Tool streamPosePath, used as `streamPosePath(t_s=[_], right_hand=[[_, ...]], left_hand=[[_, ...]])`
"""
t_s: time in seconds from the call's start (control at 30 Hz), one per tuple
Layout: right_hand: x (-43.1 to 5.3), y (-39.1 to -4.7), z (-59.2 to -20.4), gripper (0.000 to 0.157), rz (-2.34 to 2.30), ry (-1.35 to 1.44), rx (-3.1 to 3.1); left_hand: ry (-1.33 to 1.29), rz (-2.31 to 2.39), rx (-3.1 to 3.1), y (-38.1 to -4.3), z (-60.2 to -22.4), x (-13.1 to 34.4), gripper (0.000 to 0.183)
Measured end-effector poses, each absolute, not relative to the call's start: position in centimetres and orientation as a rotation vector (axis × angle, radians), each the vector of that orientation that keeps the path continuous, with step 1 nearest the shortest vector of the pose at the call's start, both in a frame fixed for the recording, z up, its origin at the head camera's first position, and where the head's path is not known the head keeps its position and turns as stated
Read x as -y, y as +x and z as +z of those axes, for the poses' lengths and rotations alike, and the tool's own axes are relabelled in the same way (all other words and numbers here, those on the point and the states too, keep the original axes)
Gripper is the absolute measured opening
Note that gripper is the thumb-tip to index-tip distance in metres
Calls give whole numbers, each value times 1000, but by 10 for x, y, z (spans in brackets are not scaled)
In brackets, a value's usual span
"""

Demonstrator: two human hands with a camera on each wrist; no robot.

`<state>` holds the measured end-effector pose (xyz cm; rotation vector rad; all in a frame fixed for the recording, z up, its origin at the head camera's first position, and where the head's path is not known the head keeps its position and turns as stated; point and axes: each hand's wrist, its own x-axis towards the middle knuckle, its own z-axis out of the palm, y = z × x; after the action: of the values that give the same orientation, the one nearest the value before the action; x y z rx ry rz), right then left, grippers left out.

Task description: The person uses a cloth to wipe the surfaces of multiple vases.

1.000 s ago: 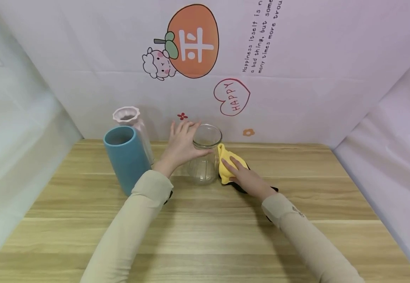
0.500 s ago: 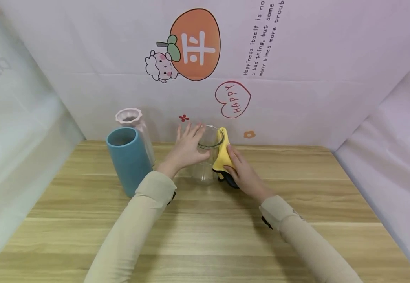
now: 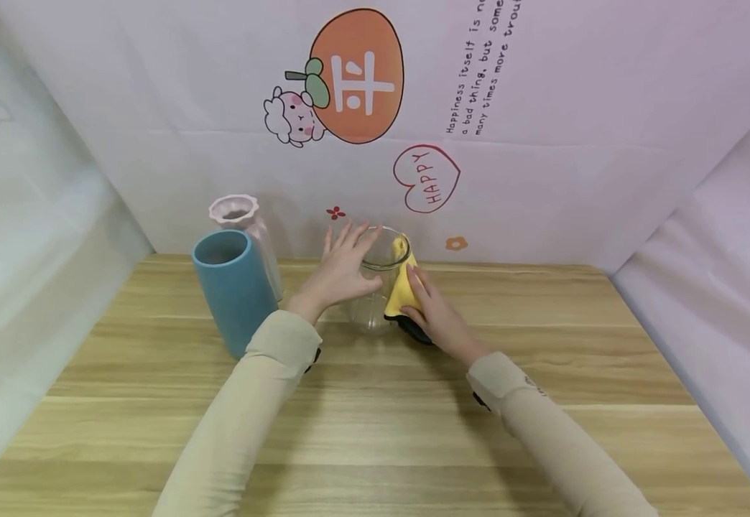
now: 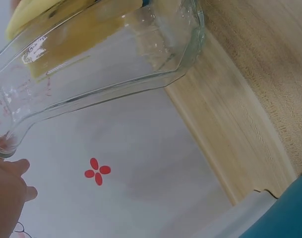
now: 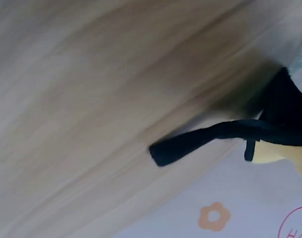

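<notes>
A clear glass vase (image 3: 368,309) stands on the table with its mouth up. My left hand (image 3: 339,274) holds it at the neck, thumb in front and fingers over the far side of the rim. In the left wrist view the ribbed glass body (image 4: 141,82) fills the top, and fingers (image 4: 17,171) show at the neck. Pressed to the vase's right side is a yellow cloth (image 3: 404,293) with a black edge and back, gripped by my right hand (image 3: 441,316). The right wrist view shows the cloth's black strip (image 5: 205,139) hanging out, blurred table behind.
To the left stand a tall blue vase (image 3: 235,301) and, behind it, a pale pink vase (image 3: 264,240) with a scalloped rim. A white printed sheet (image 3: 543,179) hangs as a wall right behind the wooden table (image 3: 375,445), with more white sheets at both sides.
The right hand has lifted the yellow cloth from beside the vase and brought it left and up against the glass, then slightly lower along it. The left hand stays at the neck.
</notes>
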<state>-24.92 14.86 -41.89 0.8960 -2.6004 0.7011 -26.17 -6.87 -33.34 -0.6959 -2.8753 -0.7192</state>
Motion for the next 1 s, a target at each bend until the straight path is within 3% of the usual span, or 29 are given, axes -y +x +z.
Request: streamPosePath(t_s=[0.27,0.53,1.0], right_hand=[[-174,-247,-435,65,407,960,2866],[-180,-246,-438,61,550,974,2858],[-153,-242,-391,66,771,942,2512]], left_hand=[[-676,-703,2867,-262,-333,67,85],[-544,-588,2799,-260,-341,65,87],[-665,-727,2879,-261,-330,66,82]])
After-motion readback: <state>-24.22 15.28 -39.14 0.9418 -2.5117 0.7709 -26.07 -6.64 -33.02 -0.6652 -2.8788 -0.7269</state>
